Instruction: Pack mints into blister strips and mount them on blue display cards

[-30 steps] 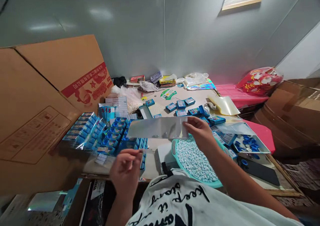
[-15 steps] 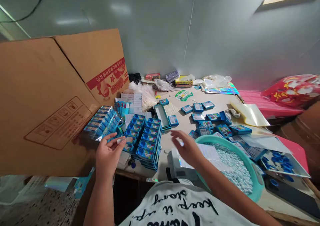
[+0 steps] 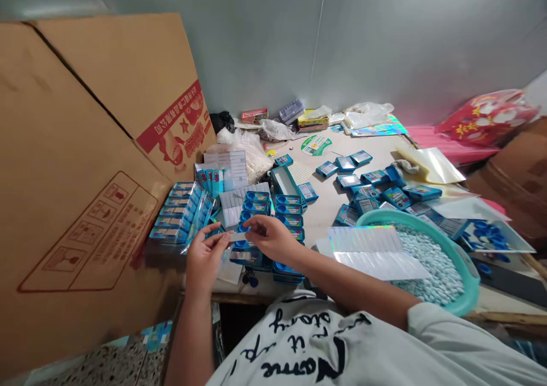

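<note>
My left hand (image 3: 205, 255) and my right hand (image 3: 269, 236) meet over the near left part of the table, both pinching a small pale strip (image 3: 237, 236) between thumb and fingers. Just beyond and under them lie rows of small blue boxes (image 3: 273, 209), stacked flat. A shiny holographic sheet (image 3: 371, 249) rests across the rim of a teal basin (image 3: 465, 300) filled with small pale blue pills (image 3: 431, 266), to the right of my right forearm.
A big cardboard box (image 3: 85, 163) stands at the left. Wrapped packs of blue boxes (image 3: 179, 215) lean beside it. Loose blue boxes (image 3: 371, 186), plastic bags (image 3: 367, 112) and a tray of blue caps (image 3: 491, 235) cover the far and right table. A red bag (image 3: 487, 115) sits at right.
My right hand let go of the shiny sheet, which now lies on the basin, and moved left to join my left hand on the small strip. The view swung left and down.
</note>
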Demonstrator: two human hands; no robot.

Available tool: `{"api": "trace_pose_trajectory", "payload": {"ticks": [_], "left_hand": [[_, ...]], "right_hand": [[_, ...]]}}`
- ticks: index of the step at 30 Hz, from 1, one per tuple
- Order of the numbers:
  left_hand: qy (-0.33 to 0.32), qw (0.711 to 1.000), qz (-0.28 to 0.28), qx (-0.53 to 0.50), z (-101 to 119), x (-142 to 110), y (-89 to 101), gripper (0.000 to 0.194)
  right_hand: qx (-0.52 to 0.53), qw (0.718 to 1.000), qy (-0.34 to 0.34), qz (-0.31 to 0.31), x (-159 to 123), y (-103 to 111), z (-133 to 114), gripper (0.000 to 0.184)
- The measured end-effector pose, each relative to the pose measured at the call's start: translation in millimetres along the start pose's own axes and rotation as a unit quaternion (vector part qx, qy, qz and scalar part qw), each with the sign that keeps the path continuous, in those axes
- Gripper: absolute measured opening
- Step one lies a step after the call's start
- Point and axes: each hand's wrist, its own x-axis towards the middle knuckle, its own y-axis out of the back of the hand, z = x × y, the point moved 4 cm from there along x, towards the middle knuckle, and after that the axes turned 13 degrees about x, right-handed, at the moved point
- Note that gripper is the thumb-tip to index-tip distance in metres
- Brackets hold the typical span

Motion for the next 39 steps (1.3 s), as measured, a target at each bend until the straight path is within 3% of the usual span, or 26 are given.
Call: {"api": "trace_pose_trajectory", "payload": {"ticks": [5,10,15,19,23,29,34,39], "left_hand": [[0.048,0.995,-0.032,-0.081,-0.5,7.4,-1.5,0.055],[0.052,0.991,-0.058,-0.106,7.1,9.8,-8.8,0.056],[0.031,0.992,-0.099,-0.068,12.7,-2.8,-22.8,0.054],[-0.022,0.995,-0.099,-0.017,17.3,-22.2,-50.0,0.052],[-0.068,0.993,-0.092,0.030,22.0,-46.1,-96.6,0.043],[-0.058,0.979,-0.192,0.036,14.2,-82.1,-196.3,0.043],[-0.058,0.965,-0.243,0.077,-23.4,-84.7,-274.7,0.038],[-0.055,0.940,-0.290,0.173,-59.3,-74.0,-331.6,0.036]], "right_hand": [[0.058,0.998,-0.011,0.012,1.4,3.5,-0.2,0.018],[0.123,0.992,-0.024,0.024,-2.4,11.0,-3.7,0.024],[0.061,0.998,0.012,0.019,-23.7,29.1,-17.3,0.035],[0.015,0.998,0.040,0.042,-53.8,55.8,-29.3,0.033],[0.010,0.997,0.039,0.070,-88.6,92.2,-35.2,0.032],[-0.078,0.985,0.034,0.148,-152.1,164.5,-30.3,0.030],[-0.139,0.969,-0.058,0.195,-192.3,227.1,2.2,0.014],[-0.172,0.956,-0.119,0.204,-195.9,286.1,53.3,0.014]]}}
